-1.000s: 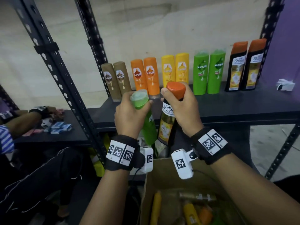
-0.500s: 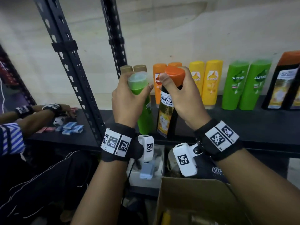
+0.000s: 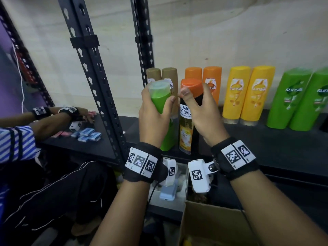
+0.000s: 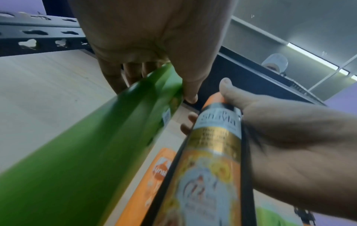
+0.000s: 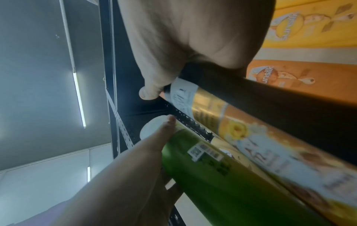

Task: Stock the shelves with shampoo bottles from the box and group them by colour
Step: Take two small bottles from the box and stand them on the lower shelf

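Centre frame, the left hand grips a green bottle and the right hand a black bottle, both upright, side by side before the shelf. Matching green pair stands at the frame's far right, nearer the right hand; the left must likely cross over.

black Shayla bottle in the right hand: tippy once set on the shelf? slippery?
Probably tippy: the black Shayla bottle is tall and narrow, and the right hand grips it near the orange cap. The glossy label may be slick. It looks like rigid plastic, unlikely to flex.
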A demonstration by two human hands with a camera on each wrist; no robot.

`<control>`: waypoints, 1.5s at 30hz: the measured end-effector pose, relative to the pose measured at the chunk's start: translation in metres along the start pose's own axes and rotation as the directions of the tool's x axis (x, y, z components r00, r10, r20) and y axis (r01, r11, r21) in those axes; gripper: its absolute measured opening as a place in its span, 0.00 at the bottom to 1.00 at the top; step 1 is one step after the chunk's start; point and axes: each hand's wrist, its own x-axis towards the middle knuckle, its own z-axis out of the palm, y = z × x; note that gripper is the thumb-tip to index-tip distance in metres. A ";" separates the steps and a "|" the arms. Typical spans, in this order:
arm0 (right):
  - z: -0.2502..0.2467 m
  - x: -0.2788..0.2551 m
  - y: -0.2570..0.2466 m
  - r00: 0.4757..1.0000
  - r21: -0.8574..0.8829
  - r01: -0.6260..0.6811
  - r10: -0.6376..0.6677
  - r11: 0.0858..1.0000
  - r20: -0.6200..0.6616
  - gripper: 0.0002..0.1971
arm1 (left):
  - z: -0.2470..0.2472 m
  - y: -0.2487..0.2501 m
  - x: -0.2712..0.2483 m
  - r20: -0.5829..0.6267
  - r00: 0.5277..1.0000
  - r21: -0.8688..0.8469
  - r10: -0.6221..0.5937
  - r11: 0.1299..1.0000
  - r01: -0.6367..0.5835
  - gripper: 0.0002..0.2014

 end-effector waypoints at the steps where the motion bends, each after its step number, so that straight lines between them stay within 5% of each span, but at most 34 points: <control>1: 0.002 -0.004 0.005 1.000 0.009 -0.003 0.003 1.000 0.001 0.17 | 0.005 -0.006 -0.004 0.018 1.000 -0.006 -0.001 1.000 0.001 0.30; 7: 0.006 -0.046 0.042 0.999 -0.037 -0.016 0.017 0.999 0.043 0.19 | 0.015 -0.046 -0.032 0.125 0.990 -0.006 -0.066 0.998 0.068 0.28; 13: -0.015 -0.072 0.065 0.986 -0.356 0.027 0.034 0.934 0.165 0.27 | 0.012 -0.069 -0.050 0.271 0.958 -0.009 -0.089 0.995 0.095 0.31; 17: -0.021 -0.072 0.069 0.975 -0.350 0.024 0.056 0.936 0.215 0.30 | 0.008 -0.073 -0.057 0.349 0.934 -0.002 -0.072 0.997 0.077 0.34; 28: 0.007 -0.061 0.068 0.974 -0.418 0.030 0.068 0.908 0.218 0.31 | 0.017 -0.098 -0.027 0.280 0.940 0.095 -0.192 0.980 0.172 0.36; 37: 0.041 -0.044 0.076 0.973 -0.483 0.033 0.082 0.875 0.216 0.32 | 0.016 -0.115 -0.006 0.106 0.952 0.206 -0.288 0.943 0.262 0.36; 45: 0.041 -0.042 0.087 0.968 -0.421 -0.043 0.143 0.906 0.209 0.32 | 0.016 -0.113 -0.004 0.065 0.935 0.295 -0.350 0.901 0.317 0.27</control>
